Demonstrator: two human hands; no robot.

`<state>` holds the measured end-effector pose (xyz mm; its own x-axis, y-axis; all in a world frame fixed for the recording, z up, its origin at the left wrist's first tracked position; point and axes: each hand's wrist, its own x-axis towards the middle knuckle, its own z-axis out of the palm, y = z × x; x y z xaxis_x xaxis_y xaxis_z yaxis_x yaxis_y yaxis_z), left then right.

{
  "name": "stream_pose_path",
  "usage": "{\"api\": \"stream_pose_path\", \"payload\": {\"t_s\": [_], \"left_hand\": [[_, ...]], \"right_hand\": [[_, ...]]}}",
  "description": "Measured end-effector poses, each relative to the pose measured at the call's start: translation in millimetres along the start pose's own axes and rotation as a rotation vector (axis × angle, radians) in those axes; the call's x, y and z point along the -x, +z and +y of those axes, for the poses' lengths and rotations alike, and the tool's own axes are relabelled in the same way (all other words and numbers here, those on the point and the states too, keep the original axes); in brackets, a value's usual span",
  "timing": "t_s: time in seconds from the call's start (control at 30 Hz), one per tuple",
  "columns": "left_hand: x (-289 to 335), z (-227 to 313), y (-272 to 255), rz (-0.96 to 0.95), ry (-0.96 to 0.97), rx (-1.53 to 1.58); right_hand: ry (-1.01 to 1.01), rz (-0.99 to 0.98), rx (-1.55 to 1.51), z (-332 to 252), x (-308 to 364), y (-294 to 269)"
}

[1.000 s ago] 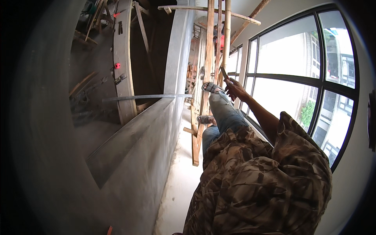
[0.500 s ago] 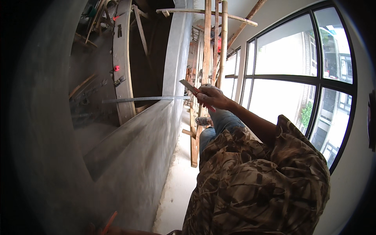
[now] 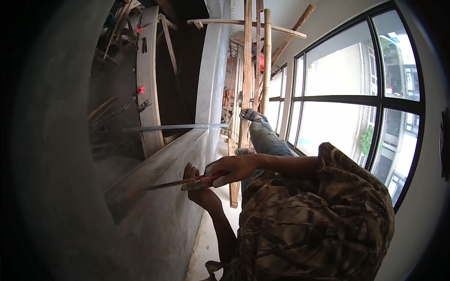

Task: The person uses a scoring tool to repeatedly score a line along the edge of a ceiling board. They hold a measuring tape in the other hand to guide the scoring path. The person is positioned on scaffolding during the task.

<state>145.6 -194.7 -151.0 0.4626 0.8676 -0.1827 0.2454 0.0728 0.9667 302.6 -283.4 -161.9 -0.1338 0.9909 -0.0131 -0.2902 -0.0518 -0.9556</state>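
My right hand (image 3: 233, 167) is closed round the red handle of a flat-bladed tool (image 3: 202, 181); its short grey blade points left. My left hand (image 3: 205, 198) is just below, fingers curled up around the near end of a narrow saw (image 3: 161, 186) with a toothed edge. The saw reaches left across the face of the grey wall (image 3: 154, 220). Both hands meet in front of my body, so the tools overlap and the saw's handle is mostly hidden. Beyond them, a steel ruler (image 3: 176, 127) lies across the wall's top.
A plank (image 3: 150, 70) at the left carries a red tape measure (image 3: 141, 90), pliers (image 3: 144, 45) and a dark tool (image 3: 144, 106). Wooden poles and a bamboo pole (image 3: 266, 61) stand ahead. A black-framed window (image 3: 337, 98) is on the right. My foot (image 3: 252, 114) is by the timbers.
My right hand has drawn back and left with the red-handled tool. My left hand has risen from the bottom edge with the saw to meet it. One foot has moved forward.
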Motion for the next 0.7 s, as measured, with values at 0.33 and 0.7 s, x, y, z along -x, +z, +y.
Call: {"api": "stream_pose_path", "payload": {"t_s": [0.33, 0.7], "left_hand": [[10.8, -11.8, 19.2, -0.101, -0.129, 0.043], [-3.5, 0.6, 22.5, -0.204, -0.262, 0.235]], "right_hand": [[-0.125, 0.548, 0.365, 22.4, 1.1, 8.1], [0.004, 0.571, 0.525, 23.0, 7.4, 6.0]]}}
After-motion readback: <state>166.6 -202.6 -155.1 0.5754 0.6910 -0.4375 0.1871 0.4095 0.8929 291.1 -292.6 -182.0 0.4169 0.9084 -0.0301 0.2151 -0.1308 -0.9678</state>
